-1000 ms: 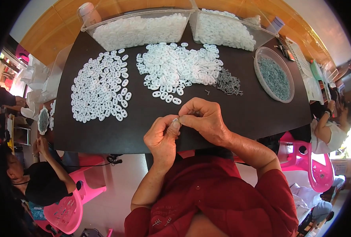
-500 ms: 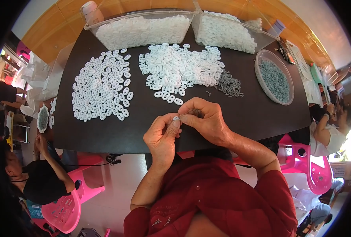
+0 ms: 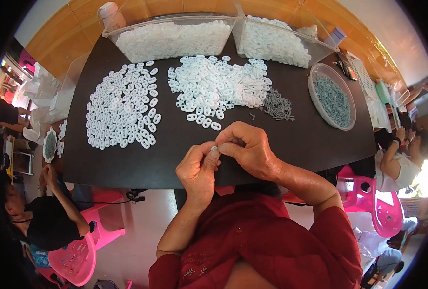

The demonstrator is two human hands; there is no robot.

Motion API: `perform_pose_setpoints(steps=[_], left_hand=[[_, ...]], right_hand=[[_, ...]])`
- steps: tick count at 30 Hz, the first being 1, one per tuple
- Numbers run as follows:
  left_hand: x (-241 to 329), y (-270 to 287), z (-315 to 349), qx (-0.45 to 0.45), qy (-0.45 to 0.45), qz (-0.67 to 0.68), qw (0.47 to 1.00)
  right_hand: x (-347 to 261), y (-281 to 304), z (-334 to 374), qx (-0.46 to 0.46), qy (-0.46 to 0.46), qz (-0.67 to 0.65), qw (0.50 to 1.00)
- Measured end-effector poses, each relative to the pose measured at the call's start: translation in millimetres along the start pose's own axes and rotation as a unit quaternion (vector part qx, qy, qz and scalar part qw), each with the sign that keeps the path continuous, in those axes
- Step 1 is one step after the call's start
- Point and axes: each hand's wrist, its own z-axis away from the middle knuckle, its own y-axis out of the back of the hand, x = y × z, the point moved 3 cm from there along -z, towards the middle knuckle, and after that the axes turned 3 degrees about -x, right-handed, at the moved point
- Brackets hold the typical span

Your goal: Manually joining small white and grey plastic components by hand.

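Note:
Near the table's front edge my two hands meet fingertip to fingertip. My left hand pinches a small white oval plastic piece between thumb and fingers. Right against it, the thumb and fingers of my right hand are pressed together; whatever they hold is hidden. Beyond my hands lies a heap of white oval two-holed pieces, with a few set apart at its near edge. To its right is a small pile of grey screws, one or two lying loose. Another spread of white oval pieces covers the table's left.
Two clear bins full of white pieces stand along the back. A round clear tub of grey screws sits at the right. People sit on pink chairs to the left and right of the dark table.
Both hands stay joined at the white piece, with only slight finger movement; the piece is now more covered. The whole view has shifted slightly.

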Motion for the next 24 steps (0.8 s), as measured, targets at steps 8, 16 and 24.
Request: perform_pose_setpoints(steps=[8, 16, 24], left_hand=[[1, 8, -8, 0.033, 0.072, 0.180, 0.980], [3, 10, -9, 0.057, 0.051, 0.190, 0.979], [2, 11, -8, 0.052, 0.053, 0.187, 0.979]], right_hand=[[10, 24, -14, 0.055, 0.034, 0.060, 0.996], [9, -4, -30, 0.055, 0.273, 0.406, 0.870], [13, -2, -24, 0.054, 0.294, 0.429, 0.852]])
